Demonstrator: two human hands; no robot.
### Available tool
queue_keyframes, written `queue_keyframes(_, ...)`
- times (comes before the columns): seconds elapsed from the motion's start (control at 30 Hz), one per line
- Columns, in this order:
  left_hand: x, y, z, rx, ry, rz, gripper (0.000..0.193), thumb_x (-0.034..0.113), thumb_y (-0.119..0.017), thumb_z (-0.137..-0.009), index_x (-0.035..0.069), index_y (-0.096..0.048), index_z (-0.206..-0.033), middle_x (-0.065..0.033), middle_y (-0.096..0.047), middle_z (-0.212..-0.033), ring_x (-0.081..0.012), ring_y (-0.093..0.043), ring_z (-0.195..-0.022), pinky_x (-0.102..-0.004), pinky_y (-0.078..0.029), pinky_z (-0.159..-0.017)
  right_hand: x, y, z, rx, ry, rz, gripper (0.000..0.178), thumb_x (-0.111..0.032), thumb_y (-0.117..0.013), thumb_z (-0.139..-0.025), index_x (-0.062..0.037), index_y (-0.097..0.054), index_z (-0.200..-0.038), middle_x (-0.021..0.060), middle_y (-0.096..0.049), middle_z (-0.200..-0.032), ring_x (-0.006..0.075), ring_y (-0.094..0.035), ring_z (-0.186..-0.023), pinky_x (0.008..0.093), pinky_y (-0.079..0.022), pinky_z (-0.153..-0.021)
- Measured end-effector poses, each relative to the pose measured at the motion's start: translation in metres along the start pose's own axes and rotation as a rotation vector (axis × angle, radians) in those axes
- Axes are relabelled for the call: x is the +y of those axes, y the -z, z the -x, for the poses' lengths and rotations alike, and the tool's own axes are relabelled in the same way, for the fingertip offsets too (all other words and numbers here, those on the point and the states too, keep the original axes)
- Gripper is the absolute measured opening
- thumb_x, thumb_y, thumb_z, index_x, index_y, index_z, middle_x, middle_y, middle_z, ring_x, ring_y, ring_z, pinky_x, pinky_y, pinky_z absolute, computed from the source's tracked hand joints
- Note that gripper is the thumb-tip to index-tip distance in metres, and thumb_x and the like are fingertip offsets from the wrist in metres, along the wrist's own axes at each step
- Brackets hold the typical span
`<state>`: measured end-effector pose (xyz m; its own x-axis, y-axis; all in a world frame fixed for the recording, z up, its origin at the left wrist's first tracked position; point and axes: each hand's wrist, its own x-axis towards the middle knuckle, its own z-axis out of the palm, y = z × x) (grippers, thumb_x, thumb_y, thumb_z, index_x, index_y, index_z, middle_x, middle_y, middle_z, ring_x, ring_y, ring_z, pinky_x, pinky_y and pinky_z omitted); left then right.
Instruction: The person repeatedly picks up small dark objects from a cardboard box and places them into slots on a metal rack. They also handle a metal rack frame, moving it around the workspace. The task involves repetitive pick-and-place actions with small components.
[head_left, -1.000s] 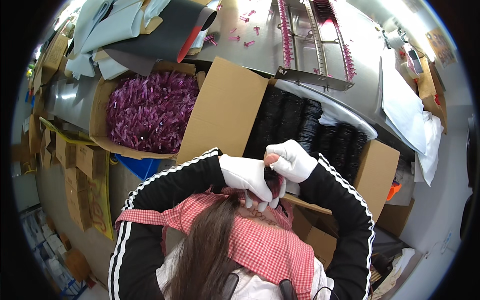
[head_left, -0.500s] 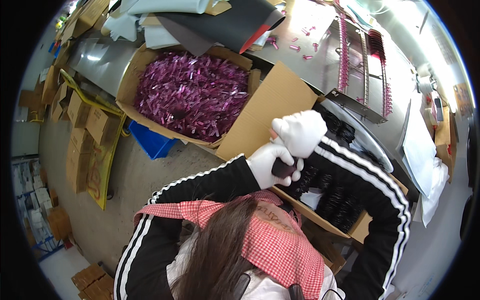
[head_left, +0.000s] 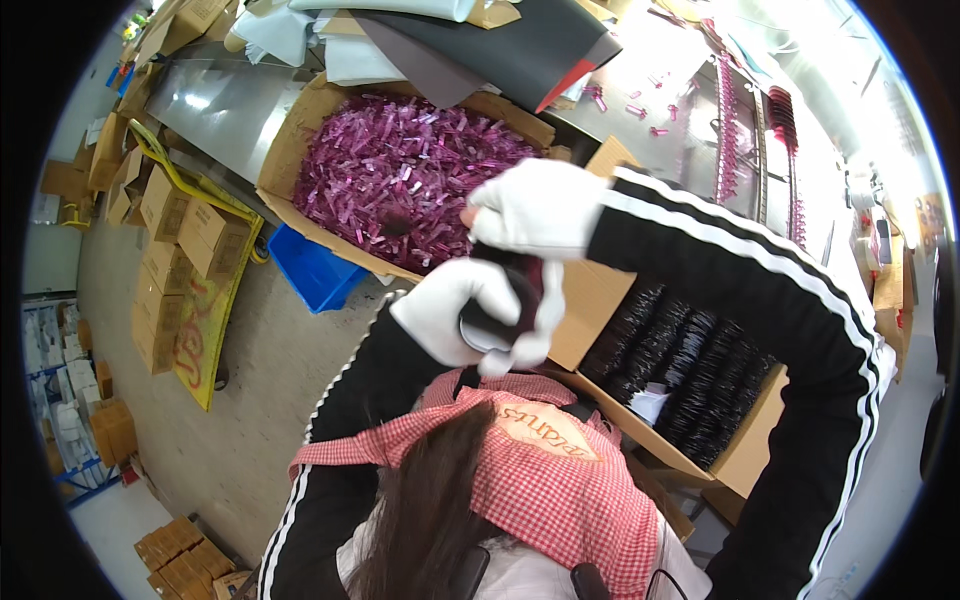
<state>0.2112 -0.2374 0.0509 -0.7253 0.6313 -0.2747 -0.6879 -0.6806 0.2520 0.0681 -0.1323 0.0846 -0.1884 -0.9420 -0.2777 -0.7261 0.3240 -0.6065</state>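
My left hand (head_left: 455, 312), in a white glove, wraps round a dark maroon-black rounded object (head_left: 497, 318) with a pale shiny lower rim; its kind cannot be made out. Above it my right hand (head_left: 540, 208), also gloved with a bare fingertip showing, is closed near the object's upper end. Motion blurs the fingers, and what the right one grips is partly hidden. Both hands are in front of my chest, between a cardboard box of purple-pink translucent strips (head_left: 400, 165) and another box (head_left: 755, 445) holding rows of shiny black ribbed pieces (head_left: 690, 350).
Pink small parts (head_left: 637, 110) lie scattered on the metal table beside a rack (head_left: 725, 140) lined with pink pieces. Dark sheets (head_left: 490, 50) overhang the strip box. A blue bin (head_left: 312, 268) stands below it; stacked cartons (head_left: 212, 240) and a yellow-edged cart are at left.
Both hands have moved left with the dark object, the right one going farther and rising. The rows of black pieces in the box now show more fully.
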Motion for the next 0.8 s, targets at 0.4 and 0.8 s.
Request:
queue_keyframes(0.4,-0.045,0.009,0.051,-0.207,0.384,-0.133,0.028,0.004,-0.06,-0.078,-0.003,-0.053,-0.104,-0.0142,-0.062,-0.088,-0.0189,-0.065,-0.067,-0.0252,-0.052,-0.048,-0.024,-0.104,0.037,-0.333,0.065,-1.173,0.026,-0.024,-0.049,-0.096,-0.0054,-0.057,-0.08,-0.0041,-0.054,-0.071,0.0058,-0.046,-0.07,0.0269,-0.043,-0.068)
queue_keyframes(0.8,-0.018,0.083,-0.005,0.211,-0.048,0.348,0.031,0.01,-0.048,-0.077,0.001,-0.05,-0.107,-0.0079,-0.053,-0.095,-0.0162,-0.048,-0.076,-0.0185,-0.038,-0.046,0.004,-0.06,-0.044,-0.108,-0.197,0.381,0.032,-0.037,-0.053,-0.09,-0.0127,-0.07,-0.104,0.014,-0.071,-0.085,0.0317,-0.07,-0.083,0.0437,-0.054,-0.073)
